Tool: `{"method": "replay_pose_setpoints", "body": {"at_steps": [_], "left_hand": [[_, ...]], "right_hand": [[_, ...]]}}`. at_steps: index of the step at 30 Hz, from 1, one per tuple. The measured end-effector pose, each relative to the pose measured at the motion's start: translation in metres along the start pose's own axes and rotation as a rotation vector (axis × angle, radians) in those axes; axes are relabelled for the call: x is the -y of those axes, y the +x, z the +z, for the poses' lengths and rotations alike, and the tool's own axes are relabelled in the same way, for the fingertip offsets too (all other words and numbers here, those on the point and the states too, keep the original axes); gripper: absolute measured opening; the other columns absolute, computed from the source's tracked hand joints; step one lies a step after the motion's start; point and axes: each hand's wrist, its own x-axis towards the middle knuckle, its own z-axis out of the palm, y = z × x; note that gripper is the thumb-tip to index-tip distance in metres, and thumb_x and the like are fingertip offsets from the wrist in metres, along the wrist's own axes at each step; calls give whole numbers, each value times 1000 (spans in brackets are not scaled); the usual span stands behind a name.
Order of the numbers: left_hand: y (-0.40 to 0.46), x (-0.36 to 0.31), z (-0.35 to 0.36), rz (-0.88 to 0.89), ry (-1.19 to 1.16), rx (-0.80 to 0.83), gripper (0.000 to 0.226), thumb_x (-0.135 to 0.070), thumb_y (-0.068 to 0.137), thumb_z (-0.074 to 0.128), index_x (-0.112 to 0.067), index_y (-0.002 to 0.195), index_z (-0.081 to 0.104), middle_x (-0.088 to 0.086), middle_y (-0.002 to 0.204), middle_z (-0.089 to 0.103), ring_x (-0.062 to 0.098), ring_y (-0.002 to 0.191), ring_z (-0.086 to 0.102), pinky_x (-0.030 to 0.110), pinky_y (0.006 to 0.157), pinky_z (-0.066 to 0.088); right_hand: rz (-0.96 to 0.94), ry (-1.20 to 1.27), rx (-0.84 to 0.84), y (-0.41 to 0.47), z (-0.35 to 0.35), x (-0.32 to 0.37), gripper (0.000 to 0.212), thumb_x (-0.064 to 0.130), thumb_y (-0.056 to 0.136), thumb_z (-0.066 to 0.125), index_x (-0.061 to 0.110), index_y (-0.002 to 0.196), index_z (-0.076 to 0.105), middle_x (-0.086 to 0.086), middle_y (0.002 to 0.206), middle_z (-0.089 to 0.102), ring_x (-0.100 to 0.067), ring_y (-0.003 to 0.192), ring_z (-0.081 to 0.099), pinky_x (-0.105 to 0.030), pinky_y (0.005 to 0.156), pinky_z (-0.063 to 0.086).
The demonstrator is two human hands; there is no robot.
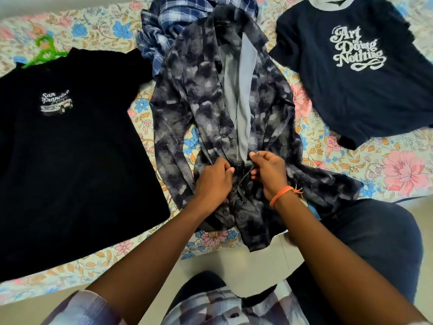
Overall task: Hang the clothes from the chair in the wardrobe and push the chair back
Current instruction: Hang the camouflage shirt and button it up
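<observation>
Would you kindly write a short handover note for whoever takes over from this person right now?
Left hand and right hand each pinch the front edges of the grey-and-black mottled button shirt lying on the floral bedsheet.
Black San Francisco T-shirt lies left with a green plastic hanger at its collar; navy Art of Doing Nothing T-shirt right; blue checked shirt behind.
Done: clothes laid out.
Left: hang all in the wardrobe, push back the chair; neither is in view.

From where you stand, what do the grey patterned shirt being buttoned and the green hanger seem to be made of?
The grey patterned shirt looks like thin woven fabric, perhaps cotton or viscose: it folds in soft creases and has a matte surface. The green hanger looks like moulded plastic, judging by its bright, even colour and smooth look; only part of it shows above the black T-shirt.
</observation>
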Motion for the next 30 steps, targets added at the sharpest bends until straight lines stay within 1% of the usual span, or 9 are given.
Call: {"method": "replay_pose_setpoints", "body": {"at_steps": [3,7,11,16,18,20,23,26,30], "left_hand": [[6,-4,-6,47,102,-130,12,-30,102,50,-18,101,55,-2,71,61,19,59,59,35,63,54],[11,-23,-2,189,193,-205,17,-29,100,51,-15,100,60,-1,93,59,17,71,59,34,60,52],[18,-34,8,-28,219,-59,11,-20,97,56,-15,91,64,2,86,64,23,76,65,33,60,48],[17,-25,15,-118,252,-59,15,-14,96,58,-14,82,64,6,81,67,28,76,66,40,66,55],[18,-19,18,-138,164,-55,19,-11,94,58,-18,77,63,1,79,67,23,75,65,39,67,53],[20,-15,18,-211,-42,-27,20,-16,94,62,-23,75,62,-5,78,69,18,72,66,36,68,53],[18,-15,13,-290,-434,5,12,-19,93,67,-21,81,66,-2,79,71,11,59,68,35,64,58],[15,-19,12,-279,-557,-16,6,-16,92,67,-14,87,70,2,80,72,12,63,67,32,61,57],[11,-28,15,-499,-874,57,13,-15,95,64,-7,100,73,6,90,73,12,76,65,24,62,51]], "right_hand": [[-92,-107,3,1,-4,-2,12,15,92,67,12,80,64,1,66,57,-11,59,54,-27,51,49],[-130,-109,-36,-1,-6,-9,14,15,92,67,15,78,66,2,65,59,-13,64,57,-30,54,52],[-180,-142,-76,-2,-5,-13,11,14,92,66,10,83,70,-5,69,62,-16,65,59,-32,55,55],[-184,-193,-238,-6,-3,-24,18,15,90,68,23,73,66,-7,69,66,-20,63,61,-52,64,59],[-174,-158,-277,-8,-1,-24,16,15,88,71,23,75,66,-6,69,66,-19,64,61,-52,65,59],[-225,-196,-301,-9,-2,-22,14,15,86,72,22,76,66,-8,70,67,-16,64,60,-44,67,60],[-464,-403,-254,-13,-2,-15,7,12,88,69,15,82,69,-2,73,66,-13,66,59,-31,65,50],[-750,-691,-171,-15,2,-12,4,11,88,67,7,89,67,-5,89,63,-18,80,56,-30,70,46],[-789,-807,-153,-21,7,-18,8,13,90,63,5,92,63,-7,98,57,-21,86,54,-35,67,49]]}}
